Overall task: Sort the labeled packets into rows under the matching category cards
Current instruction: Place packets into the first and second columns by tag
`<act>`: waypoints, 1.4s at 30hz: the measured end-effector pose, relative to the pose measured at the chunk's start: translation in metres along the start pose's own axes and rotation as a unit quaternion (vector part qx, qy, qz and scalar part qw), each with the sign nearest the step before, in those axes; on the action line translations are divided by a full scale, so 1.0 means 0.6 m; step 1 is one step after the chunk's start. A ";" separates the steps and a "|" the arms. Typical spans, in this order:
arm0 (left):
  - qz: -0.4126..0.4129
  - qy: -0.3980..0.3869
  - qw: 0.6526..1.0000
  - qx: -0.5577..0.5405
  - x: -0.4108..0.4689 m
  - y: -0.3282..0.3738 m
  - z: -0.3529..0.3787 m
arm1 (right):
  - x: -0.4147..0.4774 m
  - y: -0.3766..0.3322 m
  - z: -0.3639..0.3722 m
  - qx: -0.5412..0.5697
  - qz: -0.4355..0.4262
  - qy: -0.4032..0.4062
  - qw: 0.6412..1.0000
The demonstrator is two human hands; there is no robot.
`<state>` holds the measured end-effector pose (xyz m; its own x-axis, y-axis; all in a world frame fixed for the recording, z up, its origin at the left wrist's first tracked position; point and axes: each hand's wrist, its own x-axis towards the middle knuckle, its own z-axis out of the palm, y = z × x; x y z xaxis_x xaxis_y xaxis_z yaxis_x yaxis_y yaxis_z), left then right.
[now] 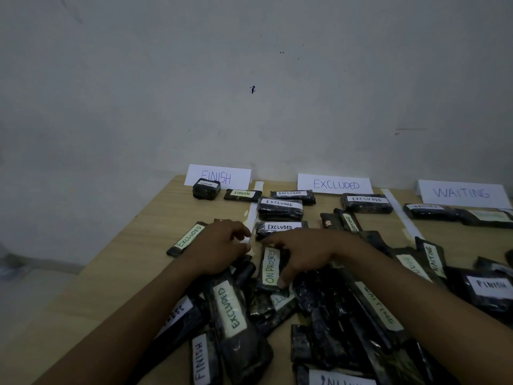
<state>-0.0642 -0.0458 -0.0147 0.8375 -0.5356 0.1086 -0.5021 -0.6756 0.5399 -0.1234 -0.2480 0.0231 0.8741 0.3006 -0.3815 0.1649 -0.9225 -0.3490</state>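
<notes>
Three white category cards stand against the wall: FINISH [218, 176], EXCLUDED [336, 184] and WAITING [460, 193]. Dark packets with white labels lie in rows below them. A loose pile of packets [333, 307] covers the near table. My right hand [302, 254] grips an ON PROGRESS packet [270, 266] at the top of the pile, thumb at its near end and fingers over its far end. My left hand [222, 245] sits just left of it with bent fingers by a white divider strip [251, 215]. Whether the left hand holds anything is hidden.
An EXCLUDED packet [187, 238] lies alone at an angle on the left of the wooden table [133, 254]. A second white strip [402, 215] separates EXCLUDED from WAITING. The table's left edge drops to the floor. The wall stands close behind the cards.
</notes>
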 end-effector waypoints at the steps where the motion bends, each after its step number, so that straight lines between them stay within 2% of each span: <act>1: 0.004 0.001 1.000 0.003 -0.004 0.001 0.003 | 0.001 -0.001 -0.001 0.008 0.003 0.009 1.000; 5: 0.001 0.016 1.000 0.010 -0.010 0.001 0.012 | -0.008 0.000 -0.005 0.024 0.010 0.082 0.996; 8: -0.001 0.015 1.000 0.003 -0.011 -0.001 0.012 | -0.027 0.019 -0.008 0.190 -0.006 0.146 0.971; 12: 0.004 0.013 1.000 -0.007 -0.010 0.004 0.006 | -0.067 0.037 -0.015 0.356 -0.008 0.259 0.898; 16: 0.033 0.024 0.999 -0.024 -0.012 0.034 0.004 | -0.116 0.043 -0.013 0.489 -0.022 0.301 0.818; 26: 0.196 -0.073 0.973 -0.102 0.013 0.230 0.055 | -0.294 0.129 0.039 0.635 -0.058 0.419 0.646; 31: 0.293 -0.091 0.950 -0.060 0.060 0.372 0.159 | -0.419 0.228 0.039 0.618 0.019 0.546 0.565; 34: 0.351 -0.108 0.930 0.002 0.092 0.439 0.232 | -0.487 0.306 0.018 0.559 0.100 0.611 0.551; 37: 0.374 -0.130 0.916 0.069 0.118 0.477 0.293 | -0.535 0.399 -0.012 0.468 0.205 0.647 0.566; 42: 0.368 -0.166 0.909 0.108 0.125 0.479 0.348 | -0.561 0.532 -0.053 0.391 0.324 0.631 0.586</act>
<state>-0.1911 -0.3858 -0.0253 0.1652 -0.9816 0.0961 -0.9601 -0.1378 0.2433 -0.3503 -0.6514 0.0676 0.3604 -0.9257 0.1145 -0.2163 -0.2023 -0.9551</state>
